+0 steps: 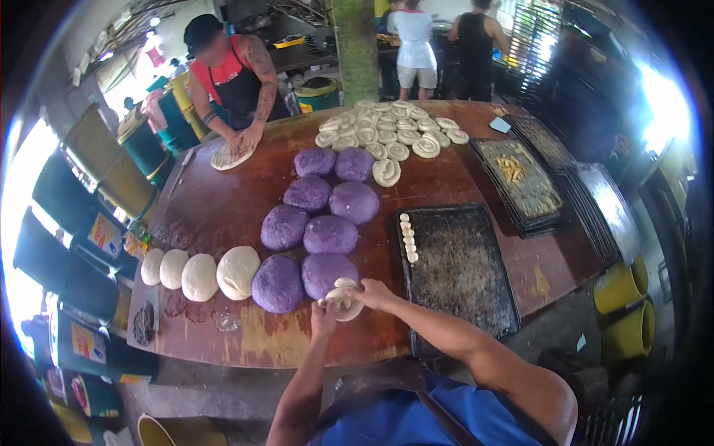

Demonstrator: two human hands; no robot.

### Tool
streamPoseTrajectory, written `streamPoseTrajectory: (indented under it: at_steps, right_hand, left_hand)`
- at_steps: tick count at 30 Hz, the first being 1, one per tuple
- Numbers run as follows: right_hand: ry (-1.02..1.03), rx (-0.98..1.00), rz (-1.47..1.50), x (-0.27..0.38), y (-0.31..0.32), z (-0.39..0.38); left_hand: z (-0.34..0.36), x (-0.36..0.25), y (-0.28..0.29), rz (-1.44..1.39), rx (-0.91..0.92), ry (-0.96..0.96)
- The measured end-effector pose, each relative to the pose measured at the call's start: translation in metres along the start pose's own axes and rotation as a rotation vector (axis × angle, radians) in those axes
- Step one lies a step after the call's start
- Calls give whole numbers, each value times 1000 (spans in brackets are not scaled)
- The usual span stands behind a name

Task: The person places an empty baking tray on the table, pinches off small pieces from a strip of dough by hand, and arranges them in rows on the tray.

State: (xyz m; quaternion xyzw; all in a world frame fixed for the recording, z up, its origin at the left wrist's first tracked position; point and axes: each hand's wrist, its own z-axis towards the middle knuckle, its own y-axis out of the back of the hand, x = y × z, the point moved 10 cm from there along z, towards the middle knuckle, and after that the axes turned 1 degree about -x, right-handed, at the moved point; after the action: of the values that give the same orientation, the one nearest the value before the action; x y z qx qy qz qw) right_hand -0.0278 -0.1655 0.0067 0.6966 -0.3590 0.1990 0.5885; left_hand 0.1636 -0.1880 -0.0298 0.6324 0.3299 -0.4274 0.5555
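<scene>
A pale coil of dough [346, 306] is between my two hands at the near side of the table, in front of the purple dough balls. My left hand [323, 318] grips its left edge with the fingers closed. My right hand [374, 294] pinches its upper right side. Right behind it lies a purple dough ball [328, 274], one of several in two rows running away from me. To my right, a dark baking tray [457, 271] carries a short column of small pale dough pieces [408, 239] along its left edge.
Pale dough balls [200, 277] line the left side of the wooden table [357, 338]. Coiled dough rolls [398, 134] cover its far middle. Stacked trays [518, 182] stand at right. Across the table, a co-worker [234, 74] presses flat dough [231, 157]. A scraper [154, 316] lies near left.
</scene>
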Motion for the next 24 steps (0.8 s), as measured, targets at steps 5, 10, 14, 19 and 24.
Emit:
streamPoseTrajectory:
  at_steps: [5,10,14,19,24]
  right_hand:
    - [-59,138,635,8,15,-27]
    - [-155,-76,1363,-8,48,-54]
    - [-16,210,1727,19,44,-85]
    - [255,424,1690,54,79,-118]
    - [358,428,1128,62,114,-117]
  left_hand:
    - [-8,-45,-8,-162,378,156]
    - [-17,-68,32,-1150,53,385]
    - [-56,3,33,-1032,-104,639]
    - [-83,-75,63,-738,-100,460]
    - [-67,-121,113,-397,-226,321]
